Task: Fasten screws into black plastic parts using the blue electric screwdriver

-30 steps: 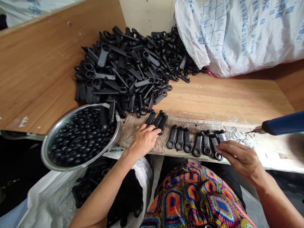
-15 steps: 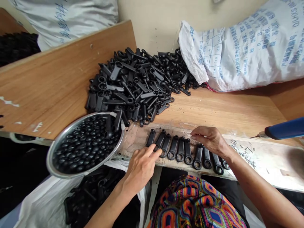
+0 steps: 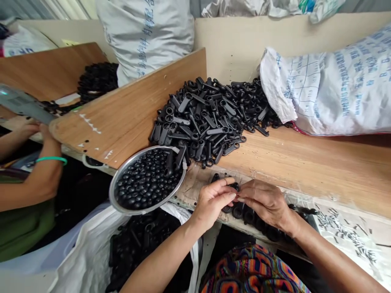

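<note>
While most of the work looks left to do, we see a broad, wood-grained surface (image 3: 320, 171) well stocked with parts. At its back, a white woven sack with blue print (image 3: 345, 89) slumps beside a deep heap of black, plastic-looking handles with ringed ends (image 3: 210, 114), which we judge to be untouched stock. Below the near edge, an open white sack (image 3: 82, 252) holds more black pieces; whether those are finished, we cannot tell. A round, silvery metal bowl (image 3: 112, 199), at the surface's left front, is heaped with glossy black balls (image 3: 143, 179), so that supply appears hardly used.

Along the near edge, we find a row of black, ring-ended handles (image 3: 249, 215) set side by side, the batch in hand, partly hidden under the arms and fingers. Over its left end, the left hand (image 3: 212, 201) and the right hand (image 3: 269, 201) meet, each narrowed to a pinch; what lies between them, if anything, we cannot tell. How many handles are done is likewise hidden. To the right, small, slim silvery metal pins (image 3: 345, 228) lie scattered, plenty of them unused.
</note>
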A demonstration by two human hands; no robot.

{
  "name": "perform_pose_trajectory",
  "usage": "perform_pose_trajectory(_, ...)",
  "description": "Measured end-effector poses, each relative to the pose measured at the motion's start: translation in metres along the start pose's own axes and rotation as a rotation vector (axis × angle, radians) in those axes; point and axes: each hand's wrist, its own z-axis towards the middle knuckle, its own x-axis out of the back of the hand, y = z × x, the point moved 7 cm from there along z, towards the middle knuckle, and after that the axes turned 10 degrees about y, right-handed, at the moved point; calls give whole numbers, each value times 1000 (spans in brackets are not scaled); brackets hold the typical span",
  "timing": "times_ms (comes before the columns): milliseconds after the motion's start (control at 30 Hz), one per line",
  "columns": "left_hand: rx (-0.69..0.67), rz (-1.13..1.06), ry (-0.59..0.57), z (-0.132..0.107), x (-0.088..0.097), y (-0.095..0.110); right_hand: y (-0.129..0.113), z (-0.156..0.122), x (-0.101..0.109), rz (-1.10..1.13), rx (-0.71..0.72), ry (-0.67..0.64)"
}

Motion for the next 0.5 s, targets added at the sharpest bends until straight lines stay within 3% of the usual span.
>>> perform_pose_trajectory(233, 83, -63, -32, 18, -2, -5, 16, -1, -7, 135, -120, -41)
perform_pose_trajectory(367, 14, -32, -22, 15, 14, 12, 36, 6, 0, 82, -217, -86)
perform_pose_trajectory(433, -47, 144, -197, -3, 11, 20, 46, 10, 6, 27, -232, -103)
perform_pose_trajectory(500, -139, 322, -523, -35, -2, 19, 57, 12, 8, -17, -254, -136)
